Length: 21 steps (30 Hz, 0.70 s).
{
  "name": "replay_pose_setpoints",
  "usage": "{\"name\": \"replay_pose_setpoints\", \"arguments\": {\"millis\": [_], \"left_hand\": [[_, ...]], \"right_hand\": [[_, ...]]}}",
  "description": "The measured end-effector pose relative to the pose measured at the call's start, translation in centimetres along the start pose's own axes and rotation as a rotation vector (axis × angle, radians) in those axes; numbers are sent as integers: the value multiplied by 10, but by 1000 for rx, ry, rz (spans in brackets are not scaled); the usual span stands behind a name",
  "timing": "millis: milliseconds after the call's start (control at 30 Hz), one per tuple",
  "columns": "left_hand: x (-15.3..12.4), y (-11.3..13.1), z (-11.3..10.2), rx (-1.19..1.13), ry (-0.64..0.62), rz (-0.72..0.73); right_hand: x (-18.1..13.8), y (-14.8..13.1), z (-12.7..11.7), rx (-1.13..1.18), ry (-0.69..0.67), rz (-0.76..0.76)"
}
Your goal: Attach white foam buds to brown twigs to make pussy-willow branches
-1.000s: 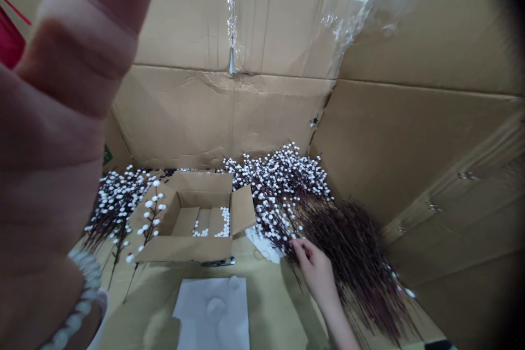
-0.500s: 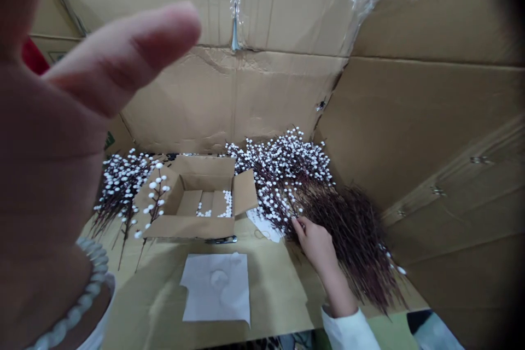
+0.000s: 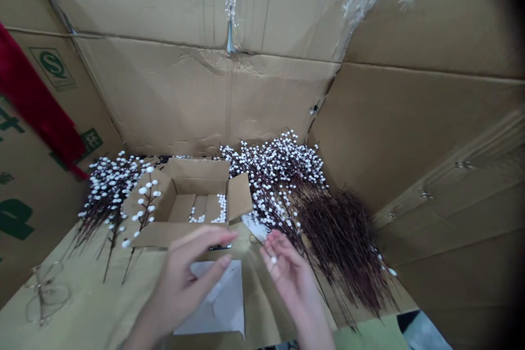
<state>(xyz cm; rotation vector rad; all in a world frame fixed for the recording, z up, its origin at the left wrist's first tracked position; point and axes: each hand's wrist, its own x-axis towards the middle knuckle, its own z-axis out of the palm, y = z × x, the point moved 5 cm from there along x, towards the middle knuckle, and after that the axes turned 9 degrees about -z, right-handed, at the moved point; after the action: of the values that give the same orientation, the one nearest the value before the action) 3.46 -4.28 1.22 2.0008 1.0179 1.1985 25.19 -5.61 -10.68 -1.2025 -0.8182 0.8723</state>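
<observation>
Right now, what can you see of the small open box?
The box looks like brown cardboard, upright on the table, flaps spread. White berries show inside, thickest at the right. A berry stem crosses its left end in view; the left hand hides part of the near flap. I can't tell whether either touches.

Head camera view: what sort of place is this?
Probably a makeshift craft workspace: tall cardboard walls stand around a table holding white-berried twigs and an open box.

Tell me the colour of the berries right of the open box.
The berries are white, showing best in the head view.
</observation>
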Motion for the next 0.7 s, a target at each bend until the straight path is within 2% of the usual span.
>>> {"name": "replay_pose_setpoints", "arguments": {"millis": [67,167,300,400,500,567,700], "left_hand": [[-8,-19,27,74,-57,-38],[-32,-37,48,220,7,57],[-56,-47,53,276,67,166],[-64,-49,58,407,80,251],[-69,-51,62,530,148,341],[-72,-52,62,531,175,377],[-77,-60,61,455,121,394]], "right_hand": [[-18,22,24,525,-45,284],[-38,36,46,801,-69,494],[-52,36,58,828,-89,525],[-57,33,64,844,-111,516],[-59,32,67,905,-145,516],[-60,31,68,931,-186,508],[-61,31,65,953,-219,481]]}}
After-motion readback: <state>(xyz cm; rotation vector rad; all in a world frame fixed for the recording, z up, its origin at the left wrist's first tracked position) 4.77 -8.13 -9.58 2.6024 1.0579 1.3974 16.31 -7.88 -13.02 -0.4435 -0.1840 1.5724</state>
